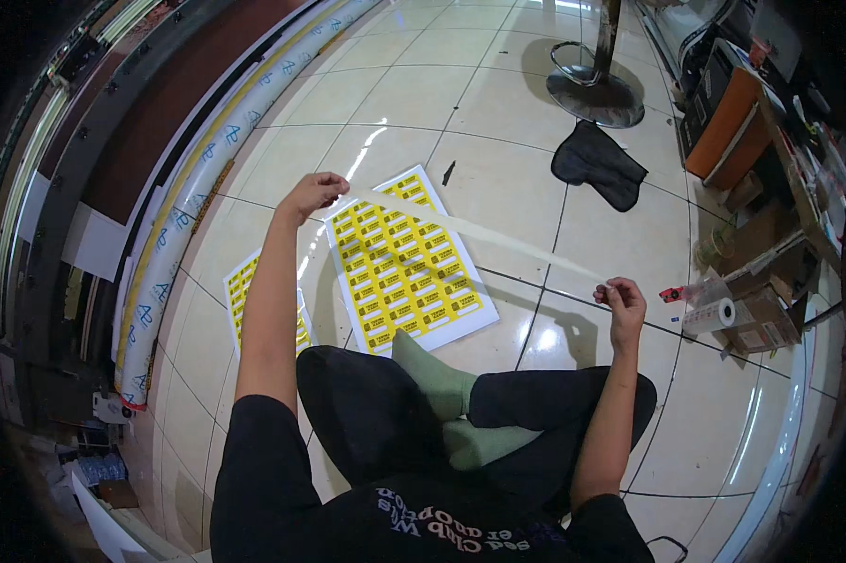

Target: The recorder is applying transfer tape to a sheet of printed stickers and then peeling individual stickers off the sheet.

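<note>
A long, narrow pale strip [475, 229] is stretched between my two hands. My left hand [317, 193] pinches one end near the upper left corner of a printed sheet. My right hand [623, 299] pinches the other end, lower and to the right, above the floor tiles. The strip passes over the top part of the sheet of yellow labels [409, 264], which have a white margin and dark print. A second sheet of yellow labels [243, 288] lies to the left, partly hidden by my left forearm.
Along the left runs a large machine with a long wrapped roll [190, 190]. A black cloth [597, 165] and a round metal stool base [595, 97] are ahead right. A white roll [709, 317] and a cardboard box [764, 320] stand right. My crossed legs are close to the sheets.
</note>
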Demonstrator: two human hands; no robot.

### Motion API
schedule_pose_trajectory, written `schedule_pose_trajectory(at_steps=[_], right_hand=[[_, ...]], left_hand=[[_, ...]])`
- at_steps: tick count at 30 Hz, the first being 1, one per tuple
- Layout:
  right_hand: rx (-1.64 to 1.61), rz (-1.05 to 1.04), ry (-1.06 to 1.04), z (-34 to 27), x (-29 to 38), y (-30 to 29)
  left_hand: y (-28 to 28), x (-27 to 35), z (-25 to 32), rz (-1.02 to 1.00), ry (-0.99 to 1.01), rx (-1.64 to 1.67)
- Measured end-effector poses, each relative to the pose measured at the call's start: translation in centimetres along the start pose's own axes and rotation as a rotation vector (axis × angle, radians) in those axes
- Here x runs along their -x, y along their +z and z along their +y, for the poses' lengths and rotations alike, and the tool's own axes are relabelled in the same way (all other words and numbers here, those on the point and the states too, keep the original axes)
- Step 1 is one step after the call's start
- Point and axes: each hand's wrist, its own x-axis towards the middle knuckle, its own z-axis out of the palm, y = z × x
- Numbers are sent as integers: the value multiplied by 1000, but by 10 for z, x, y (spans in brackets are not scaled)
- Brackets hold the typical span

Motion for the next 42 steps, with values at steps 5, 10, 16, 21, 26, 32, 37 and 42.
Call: schedule_pose_trajectory(at_steps=[5, 10, 16, 21, 26, 32, 37, 42], right_hand=[[-54, 184, 34, 17, 37, 14], [56, 384, 192, 12, 73, 69], [-47, 473, 524, 49, 98, 74], [-37, 538, 668, 50, 89, 93], [37, 448, 715, 80, 88, 106], [50, 425, 806, 105, 74, 132], [98, 392, 817, 115, 74, 137], [133, 360, 815, 111, 67, 149]], left_hand=[[8, -49, 24, 2, 91, -65], [20, -98, 36, -37, 230, -104], [65, -173, 43, -170, 435, -222], [81, -225, 14, -219, 428, -275], [99, -262, -16, -228, 283, -345], [108, -287, -59, -49, 278, -369], [120, -298, -76, -49, 299, -423], [120, -306, -92, 2, 304, -455]])
